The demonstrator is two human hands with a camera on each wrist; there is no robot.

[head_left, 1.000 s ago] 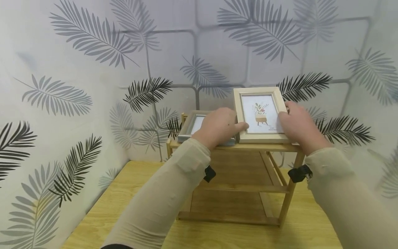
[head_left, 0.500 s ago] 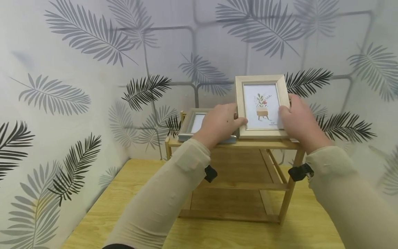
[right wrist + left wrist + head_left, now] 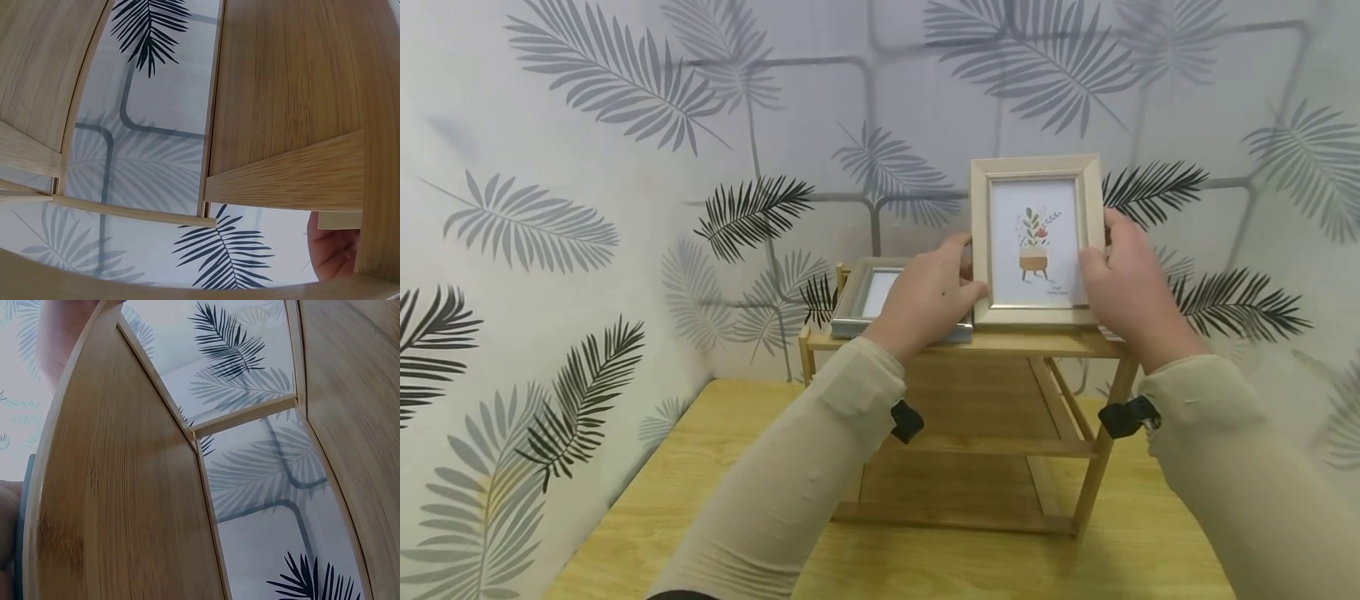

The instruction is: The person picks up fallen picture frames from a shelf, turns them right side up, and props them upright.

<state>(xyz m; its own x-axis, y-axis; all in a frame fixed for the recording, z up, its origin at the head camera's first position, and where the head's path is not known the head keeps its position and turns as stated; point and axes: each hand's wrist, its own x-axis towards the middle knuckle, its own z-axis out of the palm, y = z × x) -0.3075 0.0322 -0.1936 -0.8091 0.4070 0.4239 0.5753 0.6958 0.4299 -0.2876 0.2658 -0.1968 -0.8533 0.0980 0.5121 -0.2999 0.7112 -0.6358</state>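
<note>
One cream picture frame [image 3: 1033,242] stands upright atop the wooden rack [image 3: 992,448], pinched by the curled right hand [image 3: 1129,287]; the half-curled left hand [image 3: 925,298] has its thumb at the frame, grip unclear.

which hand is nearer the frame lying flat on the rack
Left. The left hand overlaps the flat frame in the head view, partly hiding it; the right hand is farther off, gripping the flower frame at its right edge.
</note>
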